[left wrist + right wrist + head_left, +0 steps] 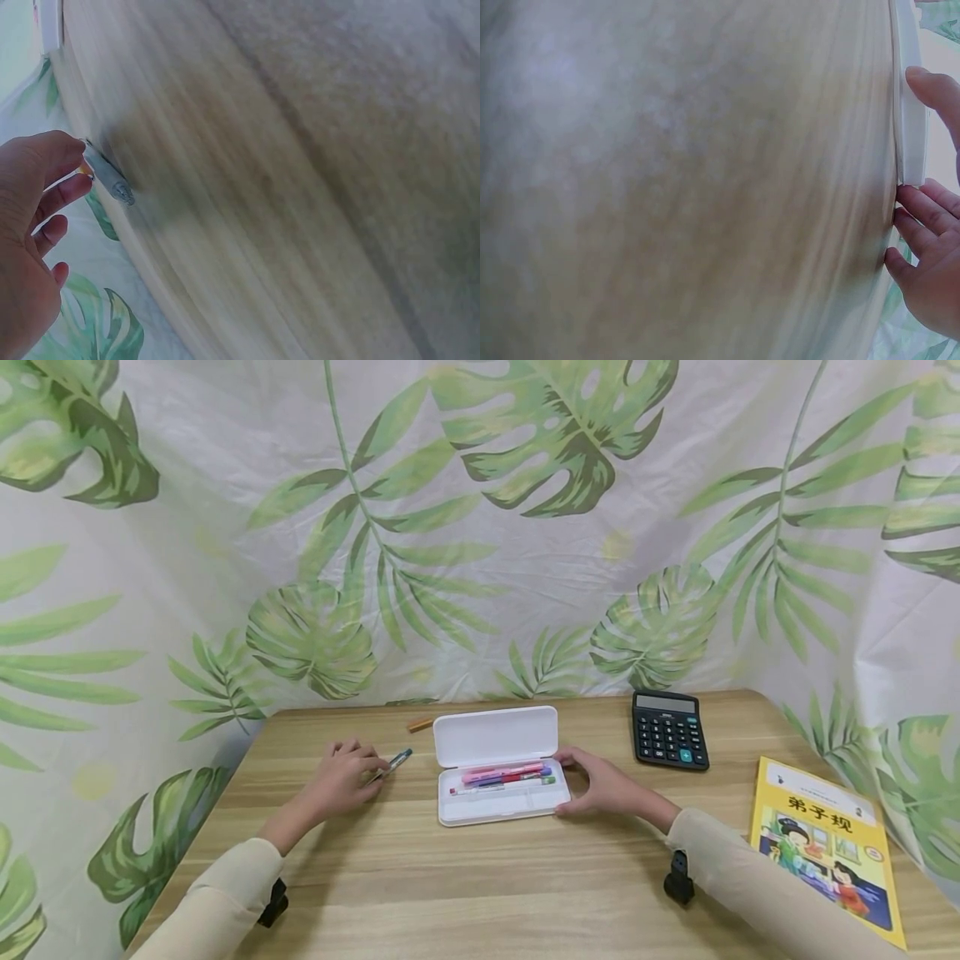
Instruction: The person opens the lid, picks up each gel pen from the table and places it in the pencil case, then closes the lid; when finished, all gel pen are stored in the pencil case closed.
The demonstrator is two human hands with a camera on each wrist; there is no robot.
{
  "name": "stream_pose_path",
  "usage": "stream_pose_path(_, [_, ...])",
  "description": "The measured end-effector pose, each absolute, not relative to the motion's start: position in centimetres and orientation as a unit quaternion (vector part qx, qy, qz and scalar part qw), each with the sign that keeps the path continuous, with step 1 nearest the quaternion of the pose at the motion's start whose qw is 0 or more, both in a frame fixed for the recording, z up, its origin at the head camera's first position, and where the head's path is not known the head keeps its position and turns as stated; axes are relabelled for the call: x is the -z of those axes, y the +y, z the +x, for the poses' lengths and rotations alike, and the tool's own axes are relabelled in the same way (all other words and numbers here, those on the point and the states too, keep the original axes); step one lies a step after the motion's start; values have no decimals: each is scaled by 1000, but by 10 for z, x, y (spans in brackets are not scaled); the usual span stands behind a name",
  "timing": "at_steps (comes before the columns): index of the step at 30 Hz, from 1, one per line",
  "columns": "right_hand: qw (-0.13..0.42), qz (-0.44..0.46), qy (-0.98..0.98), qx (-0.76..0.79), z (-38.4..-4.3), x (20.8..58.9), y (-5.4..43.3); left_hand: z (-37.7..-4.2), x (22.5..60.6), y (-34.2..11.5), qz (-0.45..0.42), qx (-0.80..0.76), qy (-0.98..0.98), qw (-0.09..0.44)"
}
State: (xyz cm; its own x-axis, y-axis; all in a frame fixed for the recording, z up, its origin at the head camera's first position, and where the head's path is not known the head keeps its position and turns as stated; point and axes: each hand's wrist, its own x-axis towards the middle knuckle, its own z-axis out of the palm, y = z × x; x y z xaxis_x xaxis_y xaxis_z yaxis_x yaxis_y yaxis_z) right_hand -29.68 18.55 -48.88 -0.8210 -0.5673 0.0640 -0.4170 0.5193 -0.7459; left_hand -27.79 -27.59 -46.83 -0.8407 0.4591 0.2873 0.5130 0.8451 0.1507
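Left of the pencil case, my left hand (348,779) pinches a pen (400,759) between thumb and fingertips. The pen's teal-grey end (112,180) sticks out past the fingers in the left wrist view, just over the table. A white pencil case (491,812) lies with its lid raised toward the back. Several pens (502,777), pink, red, blue and white-green, lie inside it. My right hand (606,787) grips the case's right end, with the thumb (930,86) on its front wall in the right wrist view and the fingers around the side.
A small orange-brown stick-like object (420,725) lies behind the case's left side. At the back right is a black calculator (669,731), and a yellow book (825,852) lies at the right edge. A leaf-patterned curtain (480,568) hangs behind the wooden table (450,893).
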Motion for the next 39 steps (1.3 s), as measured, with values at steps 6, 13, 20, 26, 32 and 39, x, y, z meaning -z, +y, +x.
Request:
stream_pose_path(6, [97,-283,867,399,-297,489,185,-279,471,-277,-254,113,-953,124])
stream_pose_path(13, [101,-278,871,394,-298,489,186,-283,473,-276,-260,108,-951,124])
stream_pose_path(20, [104,-276,870,396,-298,489,187,-285,477,-276,-255,119,-952,119])
stream_pose_path(26, [99,-283,867,397,-298,489,187,-285,478,-273,-254,135,-950,120])
stream_pose_path(32, [98,-280,871,392,-297,489,187,-286,478,-270,-253,148,-949,114])
stream_pose_path(39, [98,-275,871,394,-297,490,187,-285,478,-268,-258,154,-946,123])
